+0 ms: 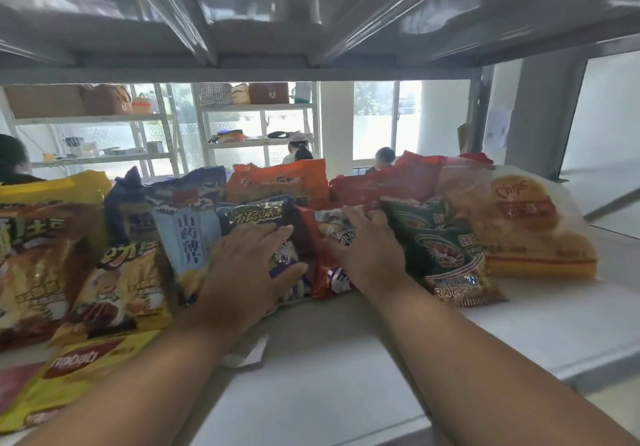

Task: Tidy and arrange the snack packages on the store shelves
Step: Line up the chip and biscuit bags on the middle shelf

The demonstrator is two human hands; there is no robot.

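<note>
Both hands reach into the row of snack bags on the white metal shelf (346, 393). Her or his left hand (246, 272) lies flat with straight fingers on a dark shiny bag with purple and yellow print (273, 237), pressing on its front. It is not gripping anything. The right hand (363, 251) has its fingers curled over the top of a small red and white crinkly bag (332, 230), and it also touches the green prawn cracker bag (446, 251) just beside it.

Left of the dark bag stands a light blue bag with dark writing (190, 237), tilted a little. Next to that leans a yellow bag with a cartoon face (121, 289), and a bigger yellow and brown bag (38, 255) stands at the far left. A flat yellow packet with a red label (69, 376) lies on the shelf in front, near the left arm.

On the right, a clear bag of round golden chips (519, 223) lies on its back, touching the green bag. Behind the front row stand an orange bag (277, 182) and a red bag (391, 178).

A grey shelf board (311, 12) hangs close overhead. Far behind are white racks (256, 109) holding brown bags, and people sit by the windows.
</note>
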